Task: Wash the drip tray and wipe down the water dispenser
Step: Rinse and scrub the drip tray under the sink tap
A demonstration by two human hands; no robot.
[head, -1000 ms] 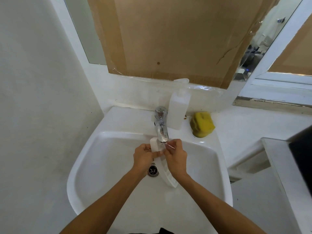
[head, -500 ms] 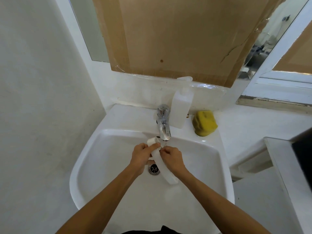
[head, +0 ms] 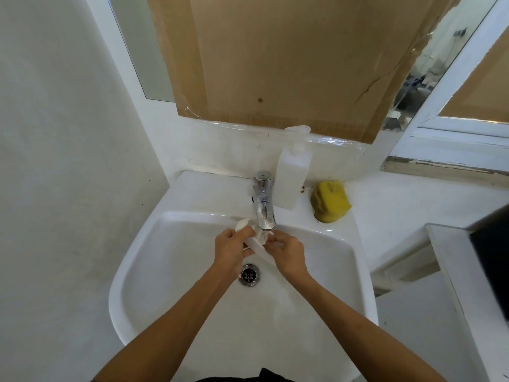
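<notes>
Tray, white and narrow, lay slanted between both hands under the tap, above the sink. I saw the left hand clamped on its upper end, the right hand closed on its side. Behind stood a bottle and a yellow sponge.

Both bare forearms reach forward and converge; left hand and right hand meet, fingers curled closed.
</notes>
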